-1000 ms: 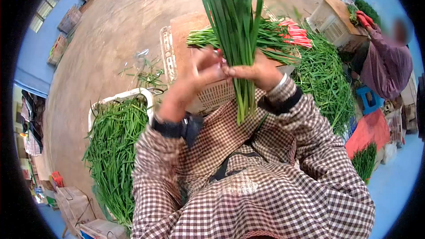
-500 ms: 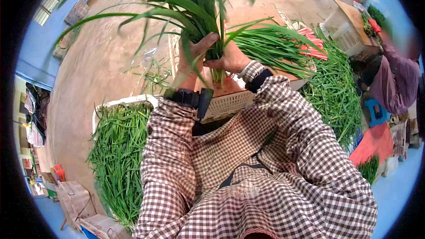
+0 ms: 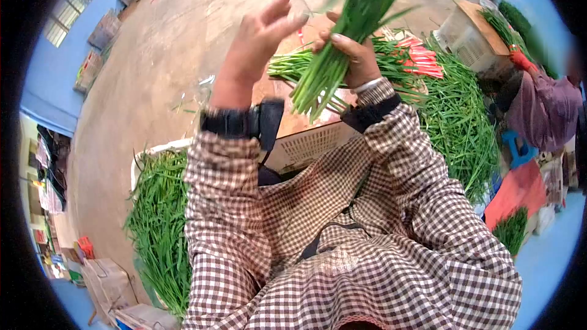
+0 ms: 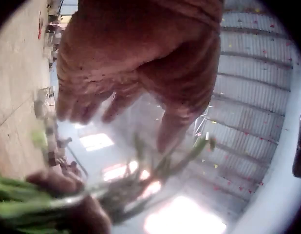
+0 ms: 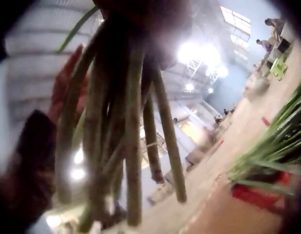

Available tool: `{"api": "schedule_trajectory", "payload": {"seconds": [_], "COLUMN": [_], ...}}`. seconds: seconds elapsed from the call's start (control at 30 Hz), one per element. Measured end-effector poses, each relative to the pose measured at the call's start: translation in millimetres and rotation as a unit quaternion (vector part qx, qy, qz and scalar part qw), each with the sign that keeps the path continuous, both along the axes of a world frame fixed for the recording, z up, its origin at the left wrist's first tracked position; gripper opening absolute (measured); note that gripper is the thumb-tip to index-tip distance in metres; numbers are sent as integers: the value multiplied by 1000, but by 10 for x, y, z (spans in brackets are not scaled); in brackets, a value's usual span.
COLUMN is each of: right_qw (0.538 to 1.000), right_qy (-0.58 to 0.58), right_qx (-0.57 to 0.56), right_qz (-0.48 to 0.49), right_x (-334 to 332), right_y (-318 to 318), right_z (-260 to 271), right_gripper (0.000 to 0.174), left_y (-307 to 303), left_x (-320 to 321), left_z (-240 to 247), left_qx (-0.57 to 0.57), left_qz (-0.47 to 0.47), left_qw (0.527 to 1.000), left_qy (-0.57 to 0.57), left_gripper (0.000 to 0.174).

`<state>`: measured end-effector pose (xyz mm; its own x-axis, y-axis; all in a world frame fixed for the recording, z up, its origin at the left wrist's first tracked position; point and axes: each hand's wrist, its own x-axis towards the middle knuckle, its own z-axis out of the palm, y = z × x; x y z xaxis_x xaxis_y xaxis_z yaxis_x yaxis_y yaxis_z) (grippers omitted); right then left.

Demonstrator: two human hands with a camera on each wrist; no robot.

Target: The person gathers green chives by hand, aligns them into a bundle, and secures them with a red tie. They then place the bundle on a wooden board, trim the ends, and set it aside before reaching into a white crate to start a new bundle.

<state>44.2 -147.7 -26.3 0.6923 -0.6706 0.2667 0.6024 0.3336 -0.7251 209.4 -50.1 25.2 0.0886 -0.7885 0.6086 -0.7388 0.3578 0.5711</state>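
In the head view a bunch of long green stalks tilts up to the right, its pale cut ends low and left. The right hand grips it with thumb and fingers. Left of the bunch, the left hand is raised, fingers extended, touching nothing. The left wrist view shows that left hand with its fingers apart above the blurred bunch. Thick stalk ends hang below the right hand in the right wrist view. Behind lie more green bunches with red bands.
A board on a white crate stands in front of the body. Loose greens are heaped at the left and right. Another person in a purple top is at the far right, near a blue stool.
Half a second ago both hands held the bunch upright; now the left hand has let go and moved up and left. The right hand has shifted right and up, tilting the bunch.
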Motion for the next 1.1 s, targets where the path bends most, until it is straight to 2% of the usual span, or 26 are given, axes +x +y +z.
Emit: {"api": "schedule_trajectory", "payload": {"seconds": [0.03, 0.07, 0.1, 0.13, 0.17, 0.2, 0.23, 0.27, 0.37, 0.43, 0.5, 0.57, 0.63, 0.7, 0.77, 0.8, 0.83, 0.87, 0.9, 0.93, 0.97, 1.0, 1.03, 1.1], "right_qw": [998, 996, 994, 993, 992, 989, 985, 984, 982, 984, 977, 964, 939, 903, 892, 888, 902, 909, 895, 826, 721, 716, 696, 602], "right_qy": [-52, -73, -93, -97, -105, -110, -115, -110, -83, -84, -81, -70, 38, 195, 312, 360, 344, 364, 378, 405, 414, 377, 410, 450], "right_qx": [37, 49, 60, 63, 63, 95, 124, 130, 143, 132, 134, 209, 334, 363, 200, 104, -1, -113, -225, -391, -542, -577, -585, -659], "right_qz": [17, 11, 7, -4, -13, -18, -21, -44, -92, -84, -143, -148, -79, 123, 260, 268, 261, 169, 73, -27, -123, -114, -68, -27], "right_x": [-95, -187, -290, -405, -493, -589, -715, -846, -1330, -1720, -2004, -2213, -2456, -2683, -2796, -2767, -2708, -2575, -2398, -2203, -2025, -1893, -1799, -1739], "right_y": [-33, -32, -6, 26, 95, 170, 259, 340, 554, 690, 820, 966, 1141, 1363, 1567, 1640, 1623, 1616, 1592, 1529, 1449, 1346, 1312, 1323], "right_z": [-48, -85, -126, -179, -229, -294, -349, -400, -508, -504, -454, -385, -448, -550, -416, -248, -112, -5, 70, 94, 76, -71, -179, -394], "right_gripper": [54, 53, 52, 50, 50, 50, 50, 50, 48, 49, 47, 39, 39, 39, 39, 36, 40, 50, 60, 73, 86, 102, 106, 108], "left_y": [104, 194, 276, 321, 411, 397, 450, 441, 438, 495, 506, 513, 471, 515, 633, 680, 721, 739, 745, 763, 785, 804, 835, 946], "left_x": [-193, -330, -565, -768, -1029, -1144, -1322, -1427, -1728, -1953, -2118, -2223, -2254, -2145, -2016, -1985, -1960, -1934, -1909, -1896, -1883, -1861, -1814, -1663], "left_z": [5, -54, -189, -271, -330, -573, -533, -677, -1114, -965, -837, -750, -813, -923, -1081, -1067, -1002, -929, -865, -810, -787, -826, -803, -748], "left_qx": [98, 128, 108, 209, 194, 152, 209, 214, 234, 227, 258, 294, 375, 402, 463, 467, 477, 482, 481, 452, 423, 422, 421, 433], "left_qz": [-1, -4, 24, -13, 85, 96, 115, 100, -30, -100, -154, -156, -148, -123, -91, -92, -96, -99, -100, -112, -123, -103, -99, -123], "left_qw": [965, 986, 994, 978, 967, 973, 964, 967, 972, 969, 953, 942, 912, 902, 863, 860, 852, 844, 844, 854, 863, 860, 861, 840], "left_qy": [243, 106, -12, 13, -140, -143, -116, -95, -21, -17, -35, -35, -79, -98, -182, -181, -196, -213, -216, -232, -246, -269, -266, -302], "left_gripper": [68, 80, 94, 107, 113, 117, 110, 95, 58, 48, 43, 37, 34, 31, 33, 33, 34, 35, 35, 34, 33, 31, 31, 31]}}
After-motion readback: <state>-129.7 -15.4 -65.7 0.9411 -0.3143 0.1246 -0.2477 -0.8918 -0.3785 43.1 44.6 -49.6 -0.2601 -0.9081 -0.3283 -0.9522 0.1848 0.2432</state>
